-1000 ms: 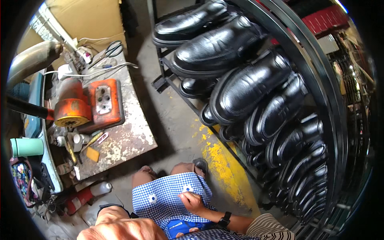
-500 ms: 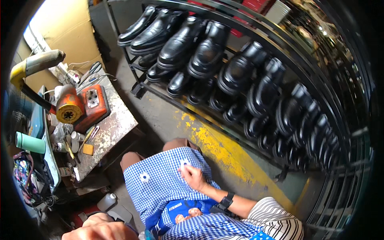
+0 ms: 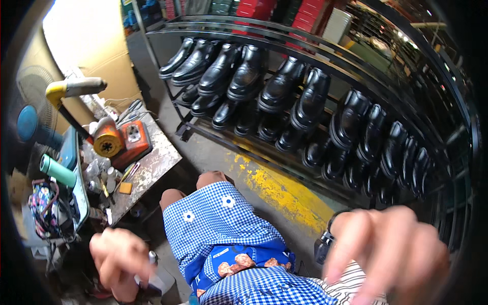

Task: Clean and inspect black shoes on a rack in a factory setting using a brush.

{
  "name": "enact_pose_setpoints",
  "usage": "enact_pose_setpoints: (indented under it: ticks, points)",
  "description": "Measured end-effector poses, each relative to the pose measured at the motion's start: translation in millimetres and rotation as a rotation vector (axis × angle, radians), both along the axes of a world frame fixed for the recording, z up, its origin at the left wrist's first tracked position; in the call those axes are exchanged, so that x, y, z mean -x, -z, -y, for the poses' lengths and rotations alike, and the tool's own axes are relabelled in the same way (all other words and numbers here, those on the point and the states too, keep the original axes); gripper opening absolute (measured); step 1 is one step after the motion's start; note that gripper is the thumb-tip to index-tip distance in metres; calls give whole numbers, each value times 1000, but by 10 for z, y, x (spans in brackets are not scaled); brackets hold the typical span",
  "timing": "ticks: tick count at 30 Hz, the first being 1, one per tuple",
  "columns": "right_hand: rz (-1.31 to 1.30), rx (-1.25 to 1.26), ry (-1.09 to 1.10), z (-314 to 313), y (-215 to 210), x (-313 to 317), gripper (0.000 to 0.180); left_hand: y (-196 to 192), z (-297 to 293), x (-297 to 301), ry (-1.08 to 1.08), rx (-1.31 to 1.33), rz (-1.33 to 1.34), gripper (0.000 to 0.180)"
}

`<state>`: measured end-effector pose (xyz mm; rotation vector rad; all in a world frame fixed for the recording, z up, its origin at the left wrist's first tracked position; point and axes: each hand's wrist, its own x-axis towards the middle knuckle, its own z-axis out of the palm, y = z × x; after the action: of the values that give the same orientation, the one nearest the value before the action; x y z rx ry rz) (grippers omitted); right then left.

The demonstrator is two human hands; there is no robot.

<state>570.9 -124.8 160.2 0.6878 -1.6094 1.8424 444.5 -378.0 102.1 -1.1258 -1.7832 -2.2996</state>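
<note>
Blue-white gingham apron (image 3: 223, 223), black shoes (image 3: 284, 96), orange machine (image 3: 129, 142), yellow floor paint (image 3: 284, 190).

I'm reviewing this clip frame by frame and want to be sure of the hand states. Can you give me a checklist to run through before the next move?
1. Left hand has a firm hold: ok, fingers curled around a small grey object; what it is, cannot tell.
2. Right hand free: ok, fingers spread, nothing in its grip.
3. Right hand sharp enough to judge contact: not ok, blurred and close to the camera.
4. Lap steady: ok, checked blue apron lies over the knees.
5. Workbench at the left: ok, orange machine and small tools on it.
6. Black shoes seated on the rack: ok.
</note>
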Motion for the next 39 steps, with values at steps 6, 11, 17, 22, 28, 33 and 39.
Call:
enact_pose_setpoints:
  ticks: [6, 11, 17, 22, 28, 33, 39]
  points:
    - [-203, -121, -180, -380, 81, -312, 15, 469, -266, 443, 43, 624, 321, 31]
    - [-488, -21, 41, -147, 335, -91, 17, 1189, -177, 711, 0, 773, 308, 30]
    - [-426, -109, -144, -353, 399, 336, 16, 2120, -50, 1055, -79, 859, 336, 27]
    - [100, -357, 455, -388, 1084, 1405, 11, 2597, 172, 1281, -300, 854, 62, 24]
    - [298, -417, 552, -486, 1588, 2714, 17, 3333, 7, 1456, -528, 676, -286, 22]
    - [-329, -715, 20, 449, 634, 2579, 12, 3366, -57, 1474, -499, 945, -277, 21]
    - [-1146, -1663, 660, 831, 855, 2695, 18, 3427, -69, 1553, -616, 810, -167, 21]
